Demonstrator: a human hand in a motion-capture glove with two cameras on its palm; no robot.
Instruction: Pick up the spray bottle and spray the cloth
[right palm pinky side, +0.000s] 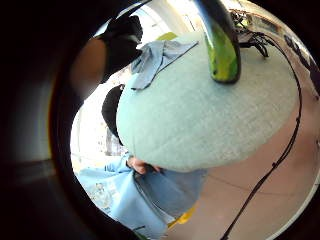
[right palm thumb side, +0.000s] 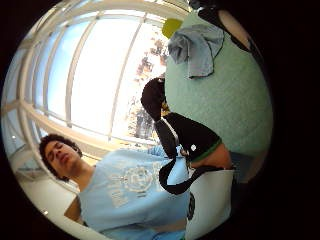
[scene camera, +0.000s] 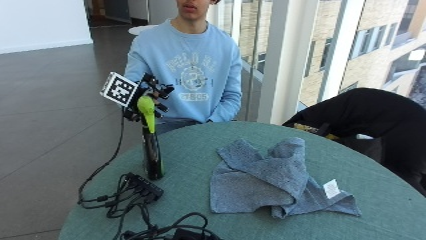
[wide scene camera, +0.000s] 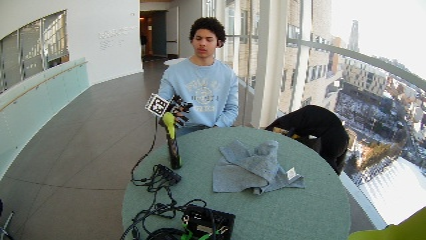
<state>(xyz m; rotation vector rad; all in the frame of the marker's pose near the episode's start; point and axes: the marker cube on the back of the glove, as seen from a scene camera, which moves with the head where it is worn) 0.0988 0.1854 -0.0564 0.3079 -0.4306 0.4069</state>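
— Where's the bottle (scene camera: 152, 150) right now?

— Upright on the round green table (scene camera: 373, 190), near the edge on the person's right side. Dark body, bright green spray head on top. From the little-finger-side palm view its base sits flat on the tabletop.

— And the gloved hand (scene camera: 150, 97)?

— Up at the spray head. It sits right behind and around that green top, with the fingers bent toward it. I can't tell whether they have closed on it or are only touching; the glove and the head overlap from where I stand, and the palm views don't settle it.

— The cloth (scene camera: 276, 177)?

— Grey, rumpled, lying in a heap near the middle of the table, well apart from the bottle. One fold stands up in a soft peak, and a small white tag shows at its near corner.

— Anything else on the table?

— A black box with cables (scene camera: 136, 192) lies just beside the bottle's base, toward the near edge. A black coat (scene camera: 373, 117) hangs over a chair at the far side.

— The other hand?

— Down behind the table's far edge; I can't see it properly.
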